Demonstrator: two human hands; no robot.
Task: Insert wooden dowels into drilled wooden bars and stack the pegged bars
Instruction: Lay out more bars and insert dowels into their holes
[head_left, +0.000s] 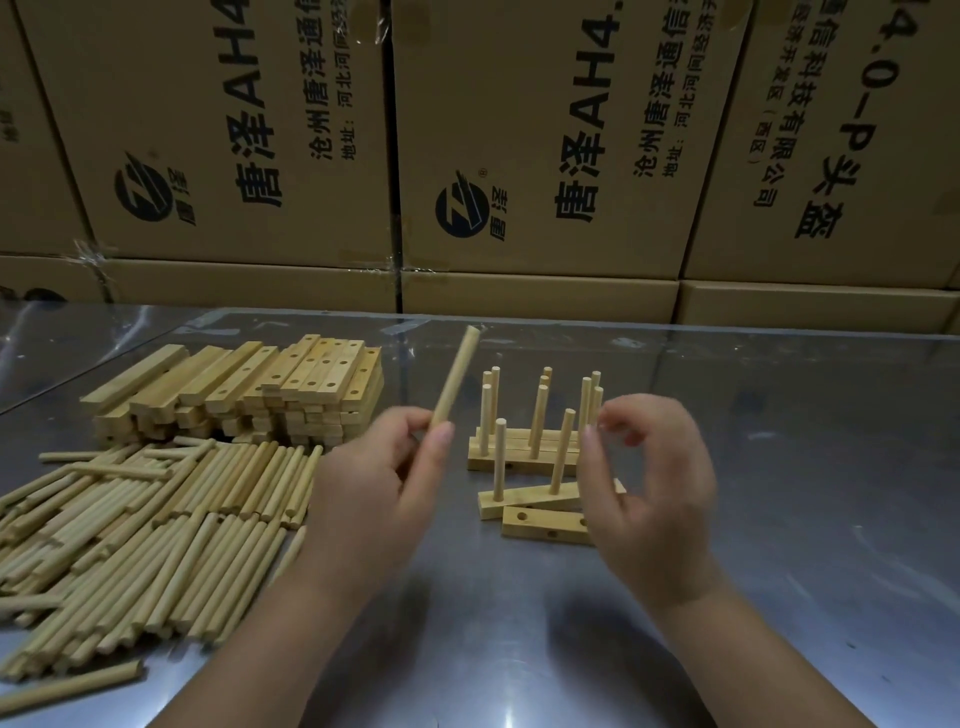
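- Head view: my left hand (384, 467) pinches one wooden dowel (457, 379) near its lower end, between thumb and fingertips. The dowel slants up and to the right, its free end in the air above the table.
- My right hand (649, 467) is raised beside it and holds nothing. Its fingers are loosely curled and its thumb stands apart from the forefinger. The hand is a little blurred.
- Between and behind my hands is the stack of pegged bars (524, 447), their dowels upright in rows. My right hand covers its right end.
- Just in front of that stack lies a bar with two dowels (530, 496), set at a slight angle, its right end hidden by my right hand.
- Right against it, nearer to me, lies an empty drilled bar (545, 525) with its holes showing. I cannot tell whether the two-dowel bar rests on it.
- To my left, the pile of loose dowels (145, 530) spreads across the table, most lying roughly parallel.
- Behind that pile is the stack of drilled bars (270, 395), several layers high, with holes visible on the top ones.
- Everything sits on a shiny metal table (779, 467).
- Printed cardboard boxes (545, 156) stand stacked along the far edge.
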